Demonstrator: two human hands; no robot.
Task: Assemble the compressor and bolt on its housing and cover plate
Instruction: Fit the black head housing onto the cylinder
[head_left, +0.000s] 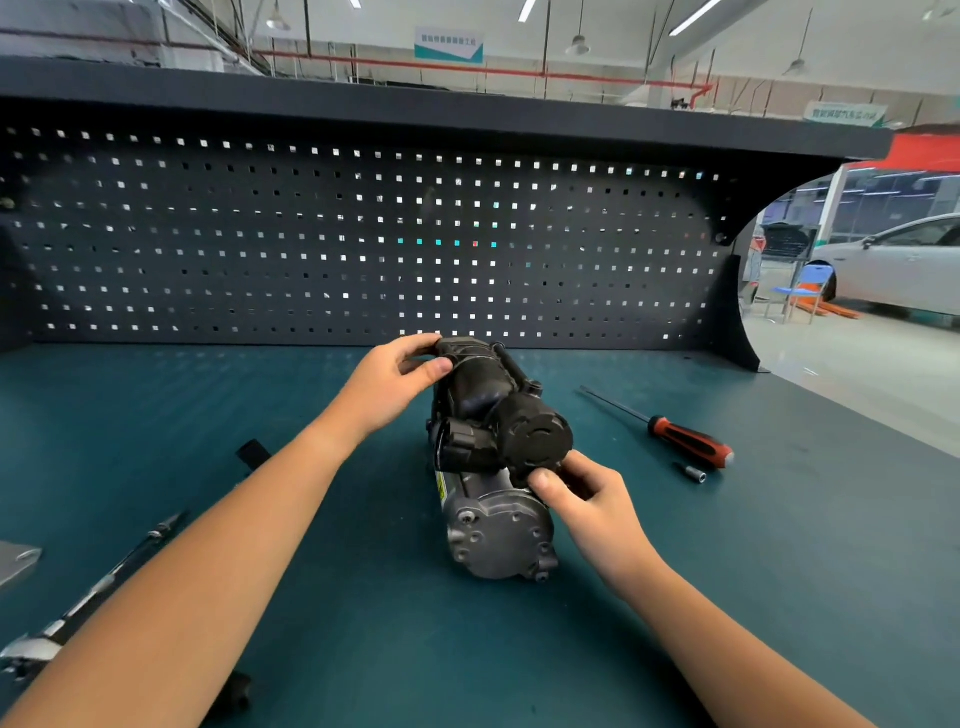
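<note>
- The compressor (498, 540) is laid on the teal tabletop (363, 613), with its long axis run from the person toward the pegboard (363, 244) and its grey metal end nearest.
- The black housing (483, 395) on top of the compressor is gripped at its far end by the left hand (395, 379); its near round cap is pinched by the right hand (587, 493).
- A screwdriver (691, 441) and a small socket (693, 474) are seen right of the compressor.

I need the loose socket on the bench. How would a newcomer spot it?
On the teal bench mat, look right of the compressor to the red-and-black-handled screwdriver. Just nearer the person than its handle lies the socket: a stubby dark cylinder with a silvery end, the smallest thing there.
</note>
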